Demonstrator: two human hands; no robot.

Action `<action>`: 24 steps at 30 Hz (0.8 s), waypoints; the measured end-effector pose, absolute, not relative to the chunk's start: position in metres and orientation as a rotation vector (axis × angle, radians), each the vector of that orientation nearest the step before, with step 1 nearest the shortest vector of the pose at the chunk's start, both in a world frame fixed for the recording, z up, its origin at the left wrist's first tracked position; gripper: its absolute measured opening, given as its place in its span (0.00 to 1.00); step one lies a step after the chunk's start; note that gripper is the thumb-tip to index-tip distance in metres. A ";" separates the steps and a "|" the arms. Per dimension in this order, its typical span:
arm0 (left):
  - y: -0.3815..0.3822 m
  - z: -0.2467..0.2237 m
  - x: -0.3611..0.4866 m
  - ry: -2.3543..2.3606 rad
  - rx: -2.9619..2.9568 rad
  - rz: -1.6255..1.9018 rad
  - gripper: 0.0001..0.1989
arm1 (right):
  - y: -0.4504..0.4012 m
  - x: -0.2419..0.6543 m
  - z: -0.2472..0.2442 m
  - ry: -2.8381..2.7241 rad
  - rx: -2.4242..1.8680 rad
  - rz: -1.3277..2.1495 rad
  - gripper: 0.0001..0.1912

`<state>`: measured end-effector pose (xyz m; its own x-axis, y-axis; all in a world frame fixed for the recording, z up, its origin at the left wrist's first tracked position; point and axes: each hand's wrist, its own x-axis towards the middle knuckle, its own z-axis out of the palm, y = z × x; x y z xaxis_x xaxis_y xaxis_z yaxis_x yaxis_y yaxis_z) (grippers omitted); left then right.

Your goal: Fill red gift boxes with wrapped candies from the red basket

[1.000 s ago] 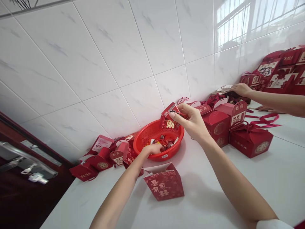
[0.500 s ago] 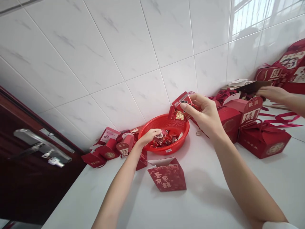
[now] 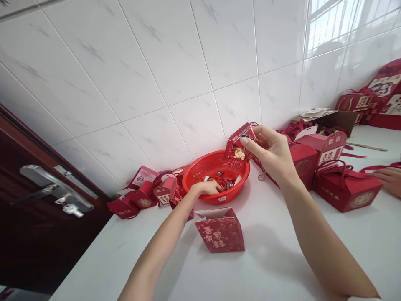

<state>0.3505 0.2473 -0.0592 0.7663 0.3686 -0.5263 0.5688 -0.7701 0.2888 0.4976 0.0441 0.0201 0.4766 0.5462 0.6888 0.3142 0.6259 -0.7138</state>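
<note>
My right hand (image 3: 271, 152) is closed on red candy packets (image 3: 239, 142), pinched between thumb and fingers above the right rim of a red plastic basket (image 3: 236, 194). Inside that basket lie several small wrapped candies (image 3: 230, 182). My left hand (image 3: 210, 188) reaches down among them; its fingertips are buried, so what they touch or grip is hidden. In front of the basket, an open-topped red paper box (image 3: 221, 234) with pale characters stands upright on the white table.
Several red gift boxes (image 3: 144, 194) stand left of the basket, and more boxes (image 3: 347, 184) with handles stand to the right. Another person's hand (image 3: 390, 179) is at the right edge beside a ribbon. A tiled wall (image 3: 175, 62) rises behind; a dark door (image 3: 37, 217) is at left.
My left hand has gone lower and further right into the basket, and the large packet near it no longer shows. The other person's hand has come down from the cardboard box.
</note>
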 end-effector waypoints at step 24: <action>0.257 -0.053 0.328 0.749 2.358 -0.106 0.17 | 0.046 0.500 0.019 -1.193 -0.992 0.033 0.11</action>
<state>0.3285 0.2567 -0.0535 0.8331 0.4885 -0.2595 0.5413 -0.6233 0.5644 0.4998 0.0457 0.0195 0.4198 0.5034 0.7552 0.4606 0.5988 -0.6552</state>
